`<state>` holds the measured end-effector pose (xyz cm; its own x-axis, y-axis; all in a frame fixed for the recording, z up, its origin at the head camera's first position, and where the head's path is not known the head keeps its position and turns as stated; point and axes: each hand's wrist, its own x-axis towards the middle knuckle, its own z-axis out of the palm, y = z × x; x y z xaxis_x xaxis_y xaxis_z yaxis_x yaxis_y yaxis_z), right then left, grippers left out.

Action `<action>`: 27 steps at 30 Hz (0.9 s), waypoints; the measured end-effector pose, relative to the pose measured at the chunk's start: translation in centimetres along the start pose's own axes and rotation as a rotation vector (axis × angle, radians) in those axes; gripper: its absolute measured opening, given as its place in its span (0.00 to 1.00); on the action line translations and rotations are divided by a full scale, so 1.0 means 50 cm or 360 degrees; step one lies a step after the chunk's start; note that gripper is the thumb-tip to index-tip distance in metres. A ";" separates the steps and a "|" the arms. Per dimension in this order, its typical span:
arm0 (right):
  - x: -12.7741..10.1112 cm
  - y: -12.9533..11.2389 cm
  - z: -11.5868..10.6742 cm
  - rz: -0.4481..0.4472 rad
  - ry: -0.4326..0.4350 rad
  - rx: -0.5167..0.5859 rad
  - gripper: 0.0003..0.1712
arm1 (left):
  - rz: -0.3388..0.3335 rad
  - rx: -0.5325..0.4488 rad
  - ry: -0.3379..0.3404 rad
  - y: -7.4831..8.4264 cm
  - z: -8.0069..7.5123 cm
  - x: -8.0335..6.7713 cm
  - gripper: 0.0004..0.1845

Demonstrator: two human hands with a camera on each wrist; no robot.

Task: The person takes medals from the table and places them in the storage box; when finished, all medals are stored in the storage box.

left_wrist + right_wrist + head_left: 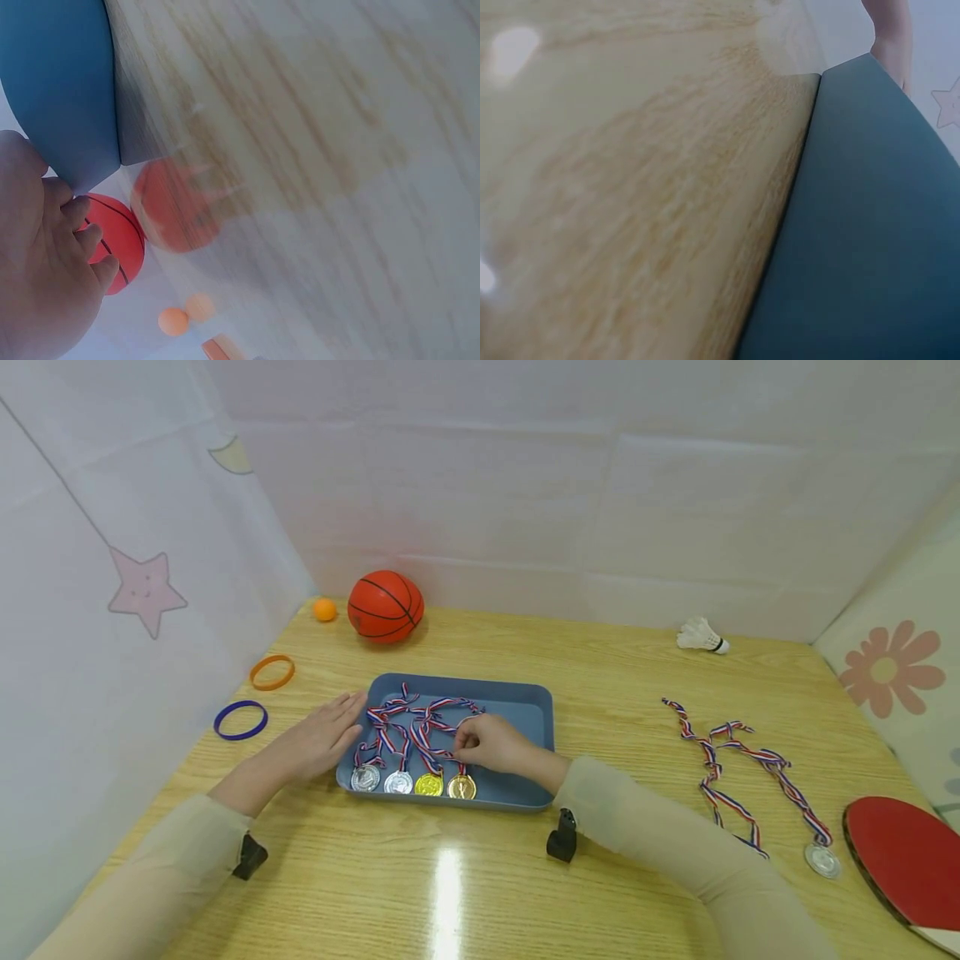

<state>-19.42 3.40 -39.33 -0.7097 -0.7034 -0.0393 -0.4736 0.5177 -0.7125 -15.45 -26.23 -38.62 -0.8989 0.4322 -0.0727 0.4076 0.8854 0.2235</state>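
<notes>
Beige sleeves (637, 818) angle inward over a wooden table (322, 868), where we count four medals (429, 785) lined up inside the near side of a blue-grey tray (517, 781). Our right hand (495, 745), turned inward above it, pinches the ribbon (461, 769) of the rightmost, a gold-coloured one; our left hand (326, 739) (fingers extended, gripping nothing) rests against the tray's left rim. Beyond, we see a red basketball (386, 607) beside a small orange ball (325, 609).
</notes>
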 end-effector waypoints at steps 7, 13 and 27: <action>-0.003 -0.003 -0.005 0.0024 -0.0004 -0.0002 0.03 | -0.0001 -0.0001 0.0004 0.000 -0.001 0.000 0.29; -0.016 -0.014 -0.023 0.0086 -0.0027 0.0136 0.06 | -0.0008 0.0004 -0.0005 -0.001 0.000 0.000 0.29; -0.112 -0.032 -0.120 -0.0139 0.0156 0.0145 0.07 | -0.0009 -0.0013 -0.0006 0.002 -0.001 -0.001 0.29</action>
<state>-17.84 9.45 -33.77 -0.7174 -0.6907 0.0910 -0.4897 0.4072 -0.7709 -15.38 -26.15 -38.54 -0.9004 0.4281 -0.0778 0.4013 0.8862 0.2313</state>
